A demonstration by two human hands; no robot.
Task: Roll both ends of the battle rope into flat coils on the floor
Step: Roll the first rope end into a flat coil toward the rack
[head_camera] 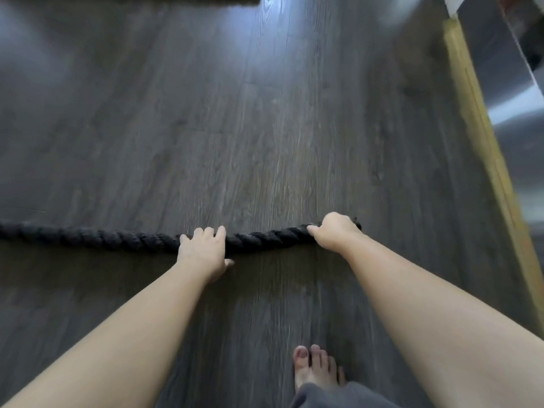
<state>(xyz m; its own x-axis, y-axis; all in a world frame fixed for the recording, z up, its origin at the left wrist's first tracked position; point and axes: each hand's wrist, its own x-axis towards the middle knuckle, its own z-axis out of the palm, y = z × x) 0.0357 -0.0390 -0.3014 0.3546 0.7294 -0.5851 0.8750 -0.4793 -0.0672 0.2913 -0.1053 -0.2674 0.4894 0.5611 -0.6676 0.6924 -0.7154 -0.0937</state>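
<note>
A thick black twisted battle rope [97,237] lies straight across the dark wood floor, running from the left edge to an end near the right hand. My right hand [334,231] grips the rope close to its right end, fingers curled over it. My left hand [203,250] lies over the rope a short way to the left, fingers curled over the far side and thumb on the near side. No coil is visible in the rope.
A yellow-edged strip [482,136] and a shiny metal surface [500,72] run along the right side. My bare foot [316,368] stands near the bottom centre. A dark mat edge [132,0] shows at the top left. Dark plank floor [235,113] stretches ahead.
</note>
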